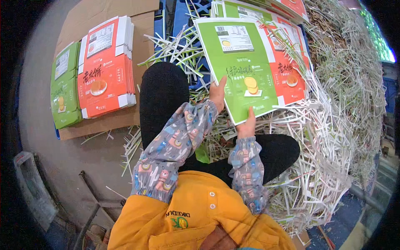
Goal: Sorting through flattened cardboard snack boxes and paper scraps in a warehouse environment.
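Note:
My left hand (217,95) grips the left edge of a green printed carton sheet (233,64), its thumb on top and its other fingers hidden beneath. At the lower edge, my right hand (246,125) pinches the same green sheet, also with the thumb above. The sheet has white-framed print and pictures of round yellow cakes. Directly to its right, orange-red panels (288,83) with white tabs lie alongside; I cannot tell whether they are joined to it. Loose shredded strips (287,41) cross over these panels.
To the left, a stack of orange-red carton blanks (106,71) and a green stack (66,89) rest on brown cardboard (137,37). More printed sheets (287,8) lie at the far side. Paper trimmings (308,158) heap up on the right. A blue plastic pallet (181,18) shows between.

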